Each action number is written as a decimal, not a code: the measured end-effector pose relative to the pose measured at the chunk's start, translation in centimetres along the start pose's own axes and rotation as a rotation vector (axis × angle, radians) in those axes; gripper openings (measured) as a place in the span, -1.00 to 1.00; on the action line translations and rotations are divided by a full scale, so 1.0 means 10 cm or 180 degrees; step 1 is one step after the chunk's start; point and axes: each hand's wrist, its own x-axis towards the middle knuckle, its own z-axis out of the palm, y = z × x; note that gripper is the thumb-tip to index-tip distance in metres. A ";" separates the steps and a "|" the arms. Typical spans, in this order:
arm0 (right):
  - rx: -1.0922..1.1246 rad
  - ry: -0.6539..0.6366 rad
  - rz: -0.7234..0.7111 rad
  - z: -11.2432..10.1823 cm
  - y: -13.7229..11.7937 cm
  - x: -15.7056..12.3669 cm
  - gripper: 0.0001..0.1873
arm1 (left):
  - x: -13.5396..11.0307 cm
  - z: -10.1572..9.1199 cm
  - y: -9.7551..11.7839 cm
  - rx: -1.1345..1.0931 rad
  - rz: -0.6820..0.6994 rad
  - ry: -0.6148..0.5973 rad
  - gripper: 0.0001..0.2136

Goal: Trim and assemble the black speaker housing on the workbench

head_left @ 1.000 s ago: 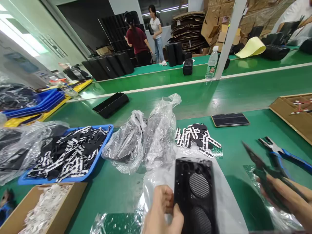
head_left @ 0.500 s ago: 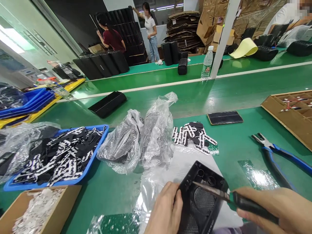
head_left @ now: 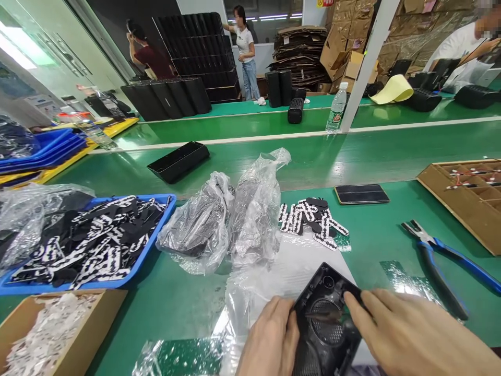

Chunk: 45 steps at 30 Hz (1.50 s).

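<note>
A black plastic speaker housing (head_left: 326, 313) with round mesh grilles lies tilted on a clear plastic sheet (head_left: 274, 282) at the near edge of the green bench. My left hand (head_left: 270, 342) grips its left side. My right hand (head_left: 415, 339) reaches over its right side and holds a thin dark-handled tool (head_left: 324, 315), whose metal tip points into the housing over the upper grille. A small heap of black-and-white striped pads (head_left: 311, 219) lies just beyond the sheet.
Blue-handled pliers (head_left: 442, 256) lie to the right. Two crumpled plastic bags (head_left: 230, 219), a blue tray (head_left: 156, 235) of striped pads, a cardboard box (head_left: 78, 344) of white scraps, a phone (head_left: 362, 194), a divided cardboard tray (head_left: 465, 201). People work at far benches.
My right hand has brought the tool from the right side down into the housing. The left hand has tilted the housing from upright to slanted. The view has shifted slightly.
</note>
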 end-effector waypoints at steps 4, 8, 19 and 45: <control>-0.0028 0.0026 0.0096 0.01 -0.11 0.05 -0.55 | 0.00 0.04 -0.07 -0.0166 0.0171 0.0124 -0.78; 0.0005 0.0055 0.0140 0.07 -0.12 0.00 -0.48 | -0.01 0.04 -0.08 -0.0138 0.0177 0.0062 -0.76; 0.0058 0.0175 0.0563 0.15 -0.13 0.06 -0.69 | 0.00 -0.01 0.03 0.0072 -0.0060 -0.0162 -0.67; 0.0106 0.0081 0.0363 0.14 -0.08 -0.02 -0.67 | 0.02 -0.05 0.05 0.0063 -0.0122 -0.0261 -0.64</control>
